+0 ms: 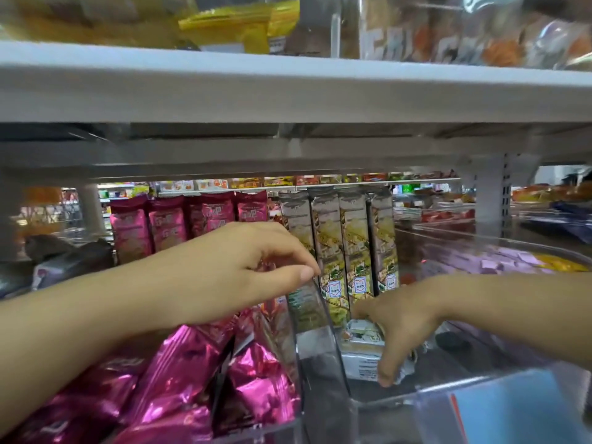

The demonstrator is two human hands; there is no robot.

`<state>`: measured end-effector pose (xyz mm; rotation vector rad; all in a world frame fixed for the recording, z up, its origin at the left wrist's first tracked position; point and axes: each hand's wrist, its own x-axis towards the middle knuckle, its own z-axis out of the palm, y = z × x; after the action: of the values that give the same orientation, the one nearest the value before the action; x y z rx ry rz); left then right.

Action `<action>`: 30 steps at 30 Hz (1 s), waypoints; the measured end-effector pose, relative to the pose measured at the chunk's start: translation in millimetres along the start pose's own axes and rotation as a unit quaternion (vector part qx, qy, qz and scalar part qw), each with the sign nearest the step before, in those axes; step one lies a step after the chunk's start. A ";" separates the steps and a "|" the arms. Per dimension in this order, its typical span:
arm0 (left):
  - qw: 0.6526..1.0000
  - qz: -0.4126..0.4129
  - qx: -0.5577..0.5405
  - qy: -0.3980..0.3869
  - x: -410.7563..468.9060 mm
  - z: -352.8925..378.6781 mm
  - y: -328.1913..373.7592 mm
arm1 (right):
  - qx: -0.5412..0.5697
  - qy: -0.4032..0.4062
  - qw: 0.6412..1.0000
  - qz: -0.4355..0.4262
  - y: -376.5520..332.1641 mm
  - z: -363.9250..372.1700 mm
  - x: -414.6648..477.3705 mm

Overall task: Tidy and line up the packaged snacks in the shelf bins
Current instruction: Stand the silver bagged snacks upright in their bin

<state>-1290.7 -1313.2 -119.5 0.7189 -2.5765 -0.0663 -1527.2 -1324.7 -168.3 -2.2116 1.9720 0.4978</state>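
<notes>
Our left hand (pixel 237 270) is reaching in from nine o'clock, fingers curled, and thumb and forefinger are pinching the top rim of the right bin (pixel 323 357) at its near left corner. Our right hand (pixel 407 318) is coming in from three o'clock and gripping a lying packet (pixel 360 350), silver and green, with fingers curled over its far end and the thumb at its near end; that packet is lying flat on the floor of the right bin, at about five o'clock from the view's centre. Behind it, at twelve o'clock from the right hand, we are counting four green packets (pixel 352 251) standing upright side by side at the back of the same bin. At nine o'clock from them, the left bin (pixel 256 436) is holding four upright pink packets (pixel 179 225) in a row at its back, and under our left forearm, toward seven o'clock, loose pink packets (pixel 179 373) are lying tumbled against each other; we cannot count them surely. At three o'clock a third bin (pixel 480 241) of clear plastic is holding small purple and yellow pieces. A blue card (pixel 496 408) is showing at five o'clock, on the front of the right bin. At twelve o'clock a white shelf board (pixel 288 91) is carrying yellow bags (pixel 230 24).
</notes>
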 end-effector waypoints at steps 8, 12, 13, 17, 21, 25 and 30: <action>0.995 0.043 0.086 0.019 -6.5 -13.0 12.1 | -0.097 0.182 0.978 -0.032 2.8 -30.8 -59.5; 0.987 0.060 0.139 0.058 -23.7 -33.4 25.9 | -0.154 0.297 0.942 -0.004 -2.3 -42.5 -103.6; 0.985 0.062 0.149 0.068 -29.9 -38.3 29.3 | -0.166 0.321 0.932 0.001 -6.4 -44.8 -113.9; 0.972 0.066 0.202 0.101 -63.1 -56.4 38.2 | -0.180 0.415 0.892 0.007 -27.5 -51.8 -148.8; 0.965 0.030 0.231 0.118 -107.2 -71.9 35.9 | -0.154 0.460 0.874 -0.032 -66.6 -54.4 -172.3; 0.956 -0.025 0.259 0.135 -160.1 -85.7 25.4 | -0.139 0.463 0.868 -0.112 -124.4 -51.6 -178.1; 0.948 -0.103 0.261 0.149 -234.4 -101.2 -5.7 | -0.106 0.481 0.850 -0.187 -196.7 -57.3 -162.1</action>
<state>-1065.5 -1193.0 -128.5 1.0901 -2.2268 0.6321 -1339.1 -1164.4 -83.7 -3.2875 1.7150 -0.6157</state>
